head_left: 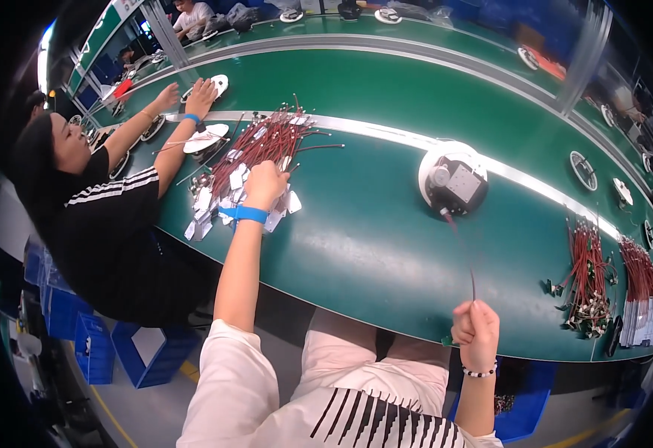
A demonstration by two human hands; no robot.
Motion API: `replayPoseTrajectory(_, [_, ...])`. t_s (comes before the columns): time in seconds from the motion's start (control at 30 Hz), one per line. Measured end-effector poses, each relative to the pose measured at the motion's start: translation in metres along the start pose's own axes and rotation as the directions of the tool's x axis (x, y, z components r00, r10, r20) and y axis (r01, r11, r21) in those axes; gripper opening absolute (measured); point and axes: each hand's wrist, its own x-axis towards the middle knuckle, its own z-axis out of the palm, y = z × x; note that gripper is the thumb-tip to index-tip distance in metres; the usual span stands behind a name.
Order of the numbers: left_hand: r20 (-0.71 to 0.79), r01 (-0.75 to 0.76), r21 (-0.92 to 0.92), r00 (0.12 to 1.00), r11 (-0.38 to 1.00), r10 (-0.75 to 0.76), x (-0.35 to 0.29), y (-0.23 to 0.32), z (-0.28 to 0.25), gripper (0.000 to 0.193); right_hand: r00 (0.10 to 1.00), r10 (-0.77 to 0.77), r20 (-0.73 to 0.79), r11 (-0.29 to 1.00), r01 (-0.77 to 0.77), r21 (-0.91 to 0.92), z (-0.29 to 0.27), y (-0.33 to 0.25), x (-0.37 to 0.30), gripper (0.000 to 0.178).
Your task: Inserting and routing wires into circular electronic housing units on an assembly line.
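My right hand (477, 326) is closed on a thin cable (470, 257) close to the table's front edge. A small green circuit board (447, 341) shows beside that hand. The cable runs up to a round device (457, 183), a black disc with a square silver plate on a white ring. At the left, my left hand (267, 184) reaches over a heap of dark red wire leads (270, 134) with silver-white plates (203, 213) at their ends. Its fingers are curled together among the leads; what they pinch is partly hidden.
A co-worker in black (117, 216) stands close on my left, hands on a white round part (218, 86). Red wire bundles with green boards (586, 276) and with white plates (642, 299) lie at the right. Blue bins (151, 355) stand below the green table (356, 239).
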Motion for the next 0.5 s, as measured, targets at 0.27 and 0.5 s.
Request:
replayPoseTrajectory(0.27, [-0.152,-0.099,0.018,0.983,0.995,0.100,0.018,-0.010,-0.053,0.024,1.000,-0.015,-0.027,0.999,0.014,-0.050,-0.007,-0.009,-0.003,0.029])
replayPoseTrajectory(0.5, [-0.353,-0.311,-0.170,0.905,0.935,0.237,-0.003,0.021,-0.118,0.026,0.999,-0.003,-0.045,0.999,0.000,-0.051,-0.002,-0.008,-0.002,0.027])
